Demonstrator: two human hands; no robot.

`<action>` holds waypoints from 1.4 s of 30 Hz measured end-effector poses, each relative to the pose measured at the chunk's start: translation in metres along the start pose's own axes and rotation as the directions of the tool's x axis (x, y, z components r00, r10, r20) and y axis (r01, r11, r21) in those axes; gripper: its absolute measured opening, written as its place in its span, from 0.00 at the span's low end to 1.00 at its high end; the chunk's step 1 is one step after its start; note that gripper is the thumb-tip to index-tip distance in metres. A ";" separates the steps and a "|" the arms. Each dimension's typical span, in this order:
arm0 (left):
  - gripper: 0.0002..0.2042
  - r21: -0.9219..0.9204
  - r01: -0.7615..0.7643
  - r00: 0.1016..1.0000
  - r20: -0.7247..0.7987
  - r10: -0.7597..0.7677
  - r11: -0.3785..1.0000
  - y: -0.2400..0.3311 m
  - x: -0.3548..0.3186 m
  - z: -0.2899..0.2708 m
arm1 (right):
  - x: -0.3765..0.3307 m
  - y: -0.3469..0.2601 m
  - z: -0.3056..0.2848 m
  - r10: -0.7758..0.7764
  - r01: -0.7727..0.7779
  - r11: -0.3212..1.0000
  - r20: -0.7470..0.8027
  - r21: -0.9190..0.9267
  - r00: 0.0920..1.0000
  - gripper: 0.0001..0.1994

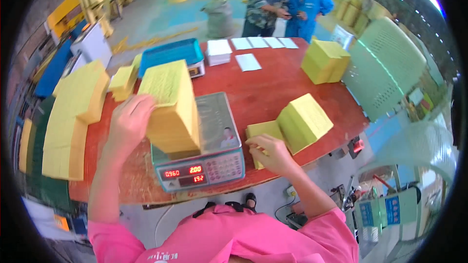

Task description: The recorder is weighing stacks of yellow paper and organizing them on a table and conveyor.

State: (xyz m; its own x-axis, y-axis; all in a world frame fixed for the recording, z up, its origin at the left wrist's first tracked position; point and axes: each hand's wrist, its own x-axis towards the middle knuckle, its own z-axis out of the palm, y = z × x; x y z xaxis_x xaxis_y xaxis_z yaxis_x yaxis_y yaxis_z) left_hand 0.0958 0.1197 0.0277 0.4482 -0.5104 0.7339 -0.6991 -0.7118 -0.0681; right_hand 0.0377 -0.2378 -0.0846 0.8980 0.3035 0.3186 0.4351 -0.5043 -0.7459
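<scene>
On the red table point(287, 84), weighing seems underway at seven o'clock: left hand point(132, 114) grips tall stack point(171, 119); right hand point(275, 156), fingers parted, should next grasp low stack point(268, 129).

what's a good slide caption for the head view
Left hand on a tall yellow stack over a digital scale, right hand at a low one

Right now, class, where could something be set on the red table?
The red table is bare between the scale, the lone white sheet and the right-hand yellow stacks. Crowded: the left end, by yellow piles; the far side, by the blue tray and papers.
</scene>
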 end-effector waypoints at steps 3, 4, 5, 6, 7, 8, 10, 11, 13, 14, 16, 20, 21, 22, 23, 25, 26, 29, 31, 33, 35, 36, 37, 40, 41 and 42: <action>0.09 0.013 -0.030 0.999 0.026 0.029 0.999 0.002 0.006 -0.003 | -0.006 -0.006 -0.006 0.048 -0.048 0.997 0.004 -0.063 0.999 0.12; 0.09 0.024 -0.037 0.999 0.040 0.036 0.999 0.002 0.006 -0.005 | -0.006 -0.008 -0.006 0.038 -0.038 0.998 -0.010 -0.053 0.999 0.11; 0.09 0.035 -0.042 0.998 0.056 0.040 0.998 0.002 0.007 -0.007 | -0.007 -0.010 -0.006 0.027 -0.028 0.999 -0.022 -0.043 0.999 0.10; 0.09 0.036 -0.047 0.998 0.051 0.045 0.998 0.003 0.008 -0.007 | -0.008 -0.010 -0.005 0.024 -0.025 0.999 -0.028 -0.046 0.999 0.10; 0.10 0.037 -0.051 0.997 0.065 0.048 0.998 0.003 0.009 -0.009 | -0.009 -0.010 -0.005 0.020 -0.021 0.999 -0.027 -0.035 0.999 0.10; 0.10 0.039 -0.053 0.996 0.079 0.050 0.998 0.003 0.009 -0.010 | -0.009 -0.010 -0.004 0.016 -0.016 1.000 -0.025 -0.024 1.000 0.10; 0.10 0.014 -0.029 0.995 0.093 0.027 0.999 0.002 0.009 -0.013 | -0.009 -0.008 -0.002 0.026 -0.026 0.999 -0.018 -0.025 1.000 0.11; 0.10 -0.009 0.000 0.994 0.108 0.001 1.000 0.003 0.009 -0.016 | -0.009 -0.008 -0.001 0.035 -0.035 0.999 -0.007 -0.025 0.999 0.12; 0.10 0.002 0.024 0.997 0.069 -0.024 1.000 0.009 0.010 -0.018 | -0.006 -0.009 -0.001 0.065 -0.065 0.998 0.024 0.014 0.998 0.12; 0.11 0.018 0.054 0.998 0.029 -0.055 0.998 0.014 0.010 -0.020 | -0.003 -0.011 -0.001 0.087 -0.090 0.994 0.062 0.054 0.994 0.12; 0.10 0.023 0.030 1.000 0.003 -0.030 0.999 0.041 0.019 -0.033 | 0.003 -0.019 0.002 0.105 -0.121 0.970 0.087 0.210 0.991 0.15; 0.08 0.032 -0.181 0.982 -0.041 0.183 0.983 0.088 0.014 -0.028 | 0.021 -0.052 -0.002 0.103 -0.308 0.574 0.306 0.759 0.946 0.24; 0.08 0.027 -0.186 0.981 -0.045 0.187 0.982 0.101 0.011 -0.025 | 0.024 -0.060 -0.005 0.095 -0.373 0.465 0.373 0.803 0.923 0.28; 0.08 0.000 -0.226 0.974 0.024 0.226 0.974 0.112 0.008 -0.022 | 0.027 -0.063 -0.001 0.099 -0.372 0.465 0.370 0.803 0.924 0.28; 0.07 -0.030 -0.265 0.959 0.092 0.267 0.964 0.122 0.006 -0.018 | 0.030 -0.067 0.005 0.137 -0.377 0.356 0.351 0.855 0.926 0.27; 0.07 -0.044 -0.292 0.951 0.092 0.295 0.955 0.134 0.000 -0.005 | 0.033 -0.077 0.006 0.207 -0.402 0.257 0.356 0.879 0.911 0.23; 0.07 -0.058 -0.318 0.942 0.096 0.322 0.946 0.138 -0.004 0.003 | 0.032 -0.075 0.009 0.212 -0.399 0.257 0.352 0.880 0.912 0.23; 0.18 -0.132 -0.211 0.969 0.099 0.224 0.969 0.147 -0.016 0.017 | 0.027 -0.064 0.011 0.182 -0.287 0.532 0.224 0.796 0.958 0.24; 0.20 -0.205 -0.099 0.991 0.066 0.115 0.974 0.155 -0.019 0.030 | 0.020 -0.062 -0.003 0.173 -0.252 0.587 0.185 0.769 0.967 0.24; 0.24 -0.408 0.300 0.945 0.007 -0.326 0.862 0.167 -0.020 0.048 | 0.012 -0.052 -0.021 0.165 -0.224 0.634 0.153 0.740 0.974 0.24; 0.26 -0.656 0.473 0.836 0.123 -0.535 0.588 0.176 -0.019 0.076 | 0.004 -0.037 -0.043 0.195 -0.286 0.793 0.221 0.538 0.956 0.23; 0.28 -0.798 0.560 0.679 0.291 -0.674 0.220 0.183 -0.019 0.092 | 0.002 -0.028 -0.055 0.210 -0.304 0.780 0.230 0.546 0.950 0.23; 0.20 -0.812 0.583 0.582 0.419 -0.697 -0.001 0.188 -0.016 0.107 | -0.004 -0.021 -0.066 0.254 -0.337 0.779 0.225 0.529 0.941 0.23; 0.12 -0.596 0.754 0.425 0.763 -0.488 -0.276 0.190 -0.009 0.151 | -0.016 0.014 -0.109 0.227 -0.221 0.928 0.017 0.298 0.974 0.24; 0.10 -0.580 0.722 0.411 0.798 -0.441 -0.377 0.198 0.005 0.154 | -0.013 0.010 -0.127 0.333 -0.284 0.900 -0.099 0.331 0.938 0.25; 0.08 -0.567 0.678 0.419 0.821 -0.388 -0.468 0.210 0.025 0.161 | -0.013 0.024 -0.150 0.377 -0.298 0.895 -0.205 0.331 0.903 0.25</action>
State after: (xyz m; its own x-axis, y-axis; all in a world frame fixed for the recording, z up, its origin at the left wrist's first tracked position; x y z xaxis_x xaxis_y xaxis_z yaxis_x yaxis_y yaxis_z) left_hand 0.0497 -0.1207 -0.0768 0.9165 -0.3338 -0.2206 0.3147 0.2609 0.9126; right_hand 0.0460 -0.3755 -0.0188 0.9886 -0.0815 0.1264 0.0997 -0.2742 -0.9565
